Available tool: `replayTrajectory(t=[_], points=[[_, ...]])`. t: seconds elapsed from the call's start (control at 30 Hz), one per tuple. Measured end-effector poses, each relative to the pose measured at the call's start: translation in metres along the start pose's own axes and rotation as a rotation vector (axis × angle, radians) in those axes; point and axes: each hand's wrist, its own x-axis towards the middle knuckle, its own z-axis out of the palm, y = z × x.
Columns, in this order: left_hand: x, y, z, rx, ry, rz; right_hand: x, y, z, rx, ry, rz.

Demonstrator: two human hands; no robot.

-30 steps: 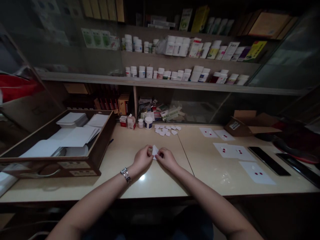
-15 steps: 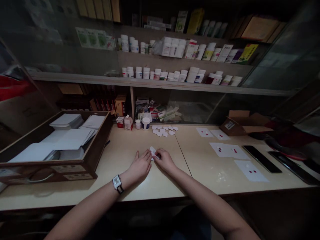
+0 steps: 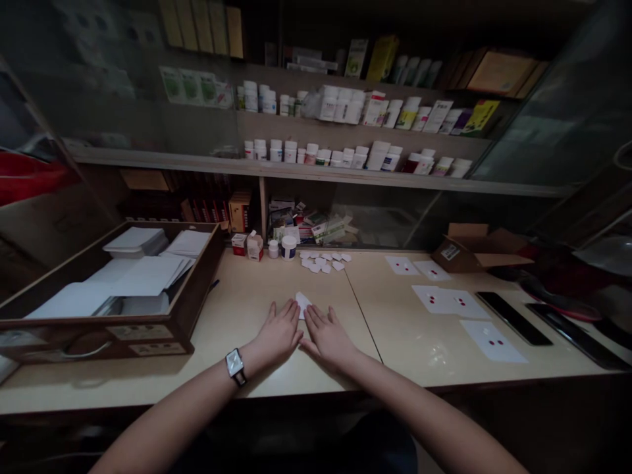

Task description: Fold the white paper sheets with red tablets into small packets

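Observation:
A small folded white paper (image 3: 302, 302) lies on the desk between my hands, its pointed top facing away from me. My left hand (image 3: 279, 331) rests flat with its fingertips on the paper's left edge. Flat against the right edge lie the stretched fingers of my right hand (image 3: 326, 337). Farther back sits a group of folded paper packets (image 3: 323, 261). To the right are several white paper sheets (image 3: 494, 341), each with red and white pills on it.
A wooden drawer (image 3: 180, 322) full of stacked white paper stands at the left. Medicine boxes (image 3: 255, 246) and a white jar (image 3: 289, 247) line the back. At the right are a black phone (image 3: 513, 318) and an open cardboard box (image 3: 459, 253). Shelves of bottles (image 3: 378, 156) rise behind.
My right hand has gone from bent fingers pinching the paper's right side to lying flat along it. My left hand has hardly moved. The camera view has shifted slightly.

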Motion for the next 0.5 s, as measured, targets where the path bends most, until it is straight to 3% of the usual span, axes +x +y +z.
replayTrajectory(t=[0.5], points=[[0.0014, -0.0055, -0.0013, -0.075, -0.032, 0.014, -0.0028, -0.0007, -0.0061, 0.022, -0.026, 0.073]])
